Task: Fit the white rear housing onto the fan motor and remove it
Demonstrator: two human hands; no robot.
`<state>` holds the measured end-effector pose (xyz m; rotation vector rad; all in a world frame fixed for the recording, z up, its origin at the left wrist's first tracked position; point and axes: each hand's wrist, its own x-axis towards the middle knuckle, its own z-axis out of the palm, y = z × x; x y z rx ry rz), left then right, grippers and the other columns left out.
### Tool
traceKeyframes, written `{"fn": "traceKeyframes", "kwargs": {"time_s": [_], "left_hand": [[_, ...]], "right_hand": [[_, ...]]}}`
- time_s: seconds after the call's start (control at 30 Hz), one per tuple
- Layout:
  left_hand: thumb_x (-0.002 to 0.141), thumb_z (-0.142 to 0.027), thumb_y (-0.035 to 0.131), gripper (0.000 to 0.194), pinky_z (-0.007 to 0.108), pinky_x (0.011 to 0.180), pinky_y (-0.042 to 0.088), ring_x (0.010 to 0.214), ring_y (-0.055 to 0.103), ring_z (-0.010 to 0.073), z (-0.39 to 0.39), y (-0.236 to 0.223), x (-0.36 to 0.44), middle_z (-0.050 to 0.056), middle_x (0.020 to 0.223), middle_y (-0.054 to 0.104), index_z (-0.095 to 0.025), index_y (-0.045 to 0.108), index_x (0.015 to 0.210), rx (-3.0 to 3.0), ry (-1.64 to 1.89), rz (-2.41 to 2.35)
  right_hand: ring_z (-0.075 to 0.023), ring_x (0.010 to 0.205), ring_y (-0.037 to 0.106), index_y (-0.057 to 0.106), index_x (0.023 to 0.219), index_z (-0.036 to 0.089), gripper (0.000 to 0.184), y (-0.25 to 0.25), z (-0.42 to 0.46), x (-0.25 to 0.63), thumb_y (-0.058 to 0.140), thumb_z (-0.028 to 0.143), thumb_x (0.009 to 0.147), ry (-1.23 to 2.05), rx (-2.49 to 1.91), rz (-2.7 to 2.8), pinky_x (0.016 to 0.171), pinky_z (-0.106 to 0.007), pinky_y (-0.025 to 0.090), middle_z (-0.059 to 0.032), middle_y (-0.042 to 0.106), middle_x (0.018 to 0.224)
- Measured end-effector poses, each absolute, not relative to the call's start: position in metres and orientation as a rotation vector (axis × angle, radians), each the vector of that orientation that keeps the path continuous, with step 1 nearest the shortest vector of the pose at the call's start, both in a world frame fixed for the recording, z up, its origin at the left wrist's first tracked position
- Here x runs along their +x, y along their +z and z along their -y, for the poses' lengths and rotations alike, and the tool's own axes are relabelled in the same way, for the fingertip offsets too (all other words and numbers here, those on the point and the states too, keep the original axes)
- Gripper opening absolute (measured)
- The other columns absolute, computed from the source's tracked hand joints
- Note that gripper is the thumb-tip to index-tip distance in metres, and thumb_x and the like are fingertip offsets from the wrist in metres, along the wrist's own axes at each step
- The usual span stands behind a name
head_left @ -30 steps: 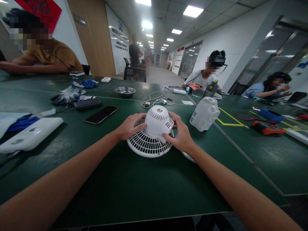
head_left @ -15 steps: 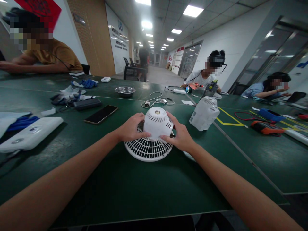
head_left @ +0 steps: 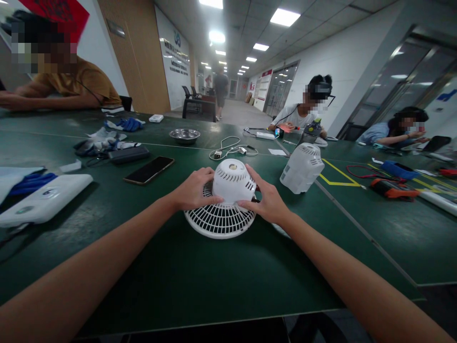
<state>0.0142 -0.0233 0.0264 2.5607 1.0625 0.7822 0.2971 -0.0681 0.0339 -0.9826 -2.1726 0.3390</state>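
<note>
A white fan motor housing (head_left: 233, 180) with slotted vents sits on a round white fan grille (head_left: 220, 223), which lies on the green table. My left hand (head_left: 200, 190) grips the housing's left side, thumb along its lower front edge. From the right, my right hand (head_left: 266, 197) holds the same housing, its fingers up the side and its thumb at the front. A small dark part shows beside the right thumb. Part of a pale object (head_left: 281, 230) peeks out under my right forearm; I cannot make out its kind.
Right of my hands stands a white plastic housing (head_left: 303, 169). A white cable (head_left: 233, 148) and metal bowl (head_left: 184, 136) lie beyond. On the left are a phone (head_left: 149, 170) and a white power bank (head_left: 46, 200). A multimeter (head_left: 393, 189) lies right. Other people sit around the table.
Both hands keep the same hold on the housing, and the fan parts stay in place. The view has shifted very slightly. A person in the far background has moved a little.
</note>
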Motion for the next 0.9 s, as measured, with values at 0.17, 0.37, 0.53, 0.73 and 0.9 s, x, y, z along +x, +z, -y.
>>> {"fn": "traceKeyframes", "kwargs": {"time_s": [0.17, 0.37, 0.53, 0.73, 0.9], "left_hand": [[0.088, -0.054, 0.065, 0.058, 0.055, 0.104, 0.041, 0.117, 0.058, 0.0362, 0.027, 0.029, 0.014, 0.015, 0.130, 0.063, -0.019, 0.061, 0.134, 2.580, 0.821, -1.055], [0.091, -0.046, 0.064, 0.082, 0.050, 0.112, 0.040, 0.134, 0.053, 0.0363, 0.038, 0.028, 0.020, 0.016, 0.150, 0.054, -0.022, 0.027, 0.160, 2.345, 0.890, -0.890], [0.072, -0.052, 0.083, 0.125, 0.060, 0.118, 0.032, 0.144, 0.038, 0.0477, 0.046, 0.022, 0.030, 0.023, 0.165, 0.026, -0.022, 0.003, 0.163, 2.414, 0.978, -0.822], [0.071, -0.047, 0.084, 0.120, 0.060, 0.105, 0.047, 0.128, 0.056, 0.0445, 0.045, 0.022, 0.036, 0.020, 0.157, 0.039, -0.029, 0.007, 0.161, 2.532, 1.075, -0.817], [0.071, -0.048, 0.083, 0.109, 0.055, 0.102, 0.051, 0.123, 0.059, 0.0402, 0.042, 0.022, 0.034, 0.018, 0.152, 0.045, -0.029, 0.019, 0.156, 2.593, 1.126, -0.787]], "right_hand": [[-0.0341, 0.105, 0.069, 0.032, 0.159, 0.033, 0.103, 0.032, 0.066, 0.301, 0.081, 0.061, 0.072, 0.207, -0.964, 2.186, 0.094, -0.060, 0.057, -0.0113, 0.059, 0.145], [-0.0211, 0.064, 0.066, 0.016, 0.163, 0.029, 0.095, 0.030, 0.075, 0.298, 0.068, 0.045, 0.085, 0.425, -0.950, 2.192, 0.068, -0.045, 0.061, -0.0003, 0.073, 0.086], [-0.0195, 0.062, 0.064, 0.008, 0.162, 0.030, 0.098, 0.032, 0.077, 0.294, 0.065, 0.033, 0.082, 0.502, -0.894, 2.233, 0.063, -0.039, 0.058, -0.0001, 0.072, 0.088], [-0.0180, 0.063, 0.061, 0.012, 0.160, 0.029, 0.099, 0.033, 0.075, 0.293, 0.067, 0.027, 0.078, 0.510, -0.858, 2.243, 0.062, -0.037, 0.055, -0.0004, 0.069, 0.086], [-0.0164, 0.062, 0.059, 0.017, 0.157, 0.031, 0.097, 0.037, 0.077, 0.292, 0.069, 0.023, 0.076, 0.552, -0.874, 2.237, 0.062, -0.035, 0.054, 0.0015, 0.066, 0.084]]}}
